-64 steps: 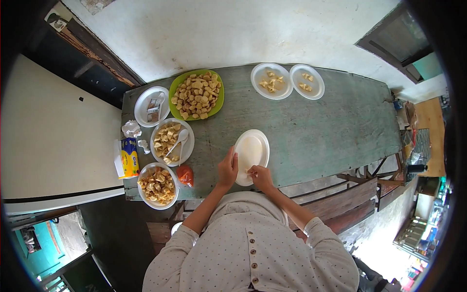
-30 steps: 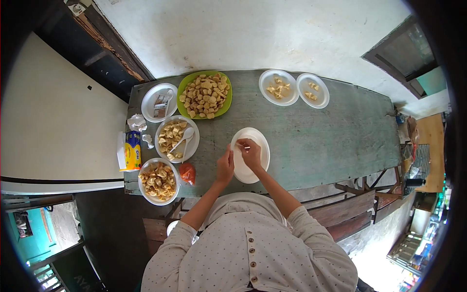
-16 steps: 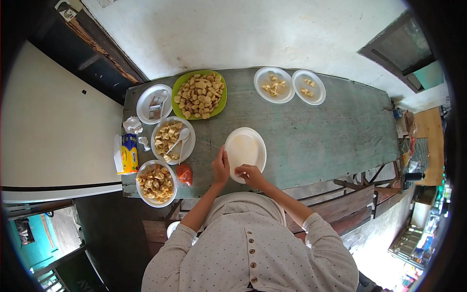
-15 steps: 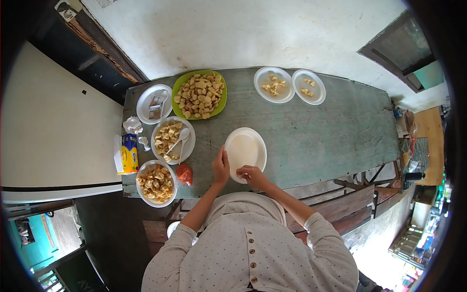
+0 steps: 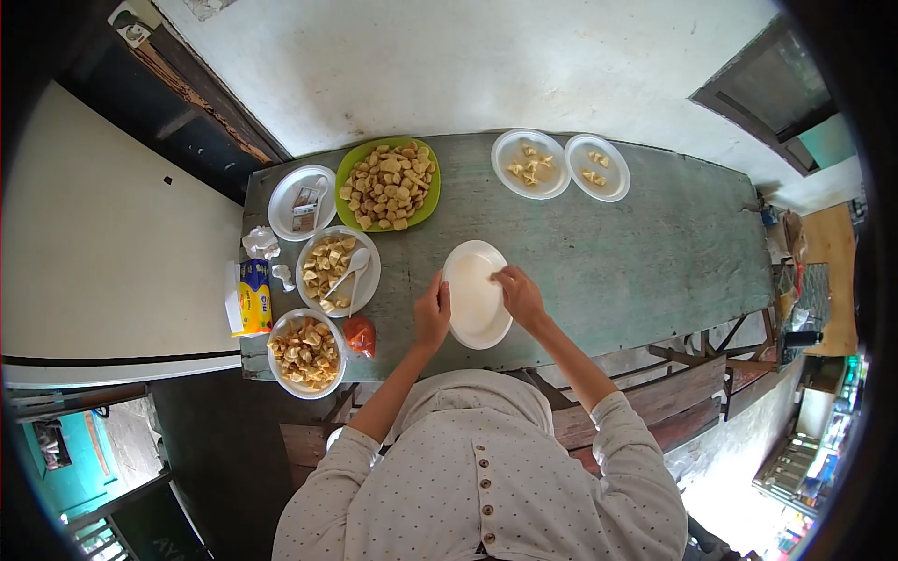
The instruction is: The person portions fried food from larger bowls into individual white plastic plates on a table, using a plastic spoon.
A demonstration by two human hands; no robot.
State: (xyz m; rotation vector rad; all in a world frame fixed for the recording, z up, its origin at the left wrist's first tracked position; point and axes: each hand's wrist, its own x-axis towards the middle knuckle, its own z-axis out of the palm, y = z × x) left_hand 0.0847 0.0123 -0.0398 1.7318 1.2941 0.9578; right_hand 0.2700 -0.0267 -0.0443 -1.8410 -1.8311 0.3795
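A white oval plate is held near the front edge of the table, turned slightly. Around its left rim, my left hand is closed. My right hand reaches over the plate's right rim, its fingertips pinched together against the inside surface. Whatever lies between those fingertips, if anything, is too small to make out. A faint pale patch shows inside the plate; no pieces of food are visible on it.
At left are a green bowl of brown chunks, a plate of cut pieces with spoons, a bowl of fried pieces, a red bag and a tissue pack. Two plates with small pieces stand by the wall.
My right hand has moved from the plate's near inside edge up to its right rim. The plate has turned and shifted slightly, and my left hand has stayed on its left rim.
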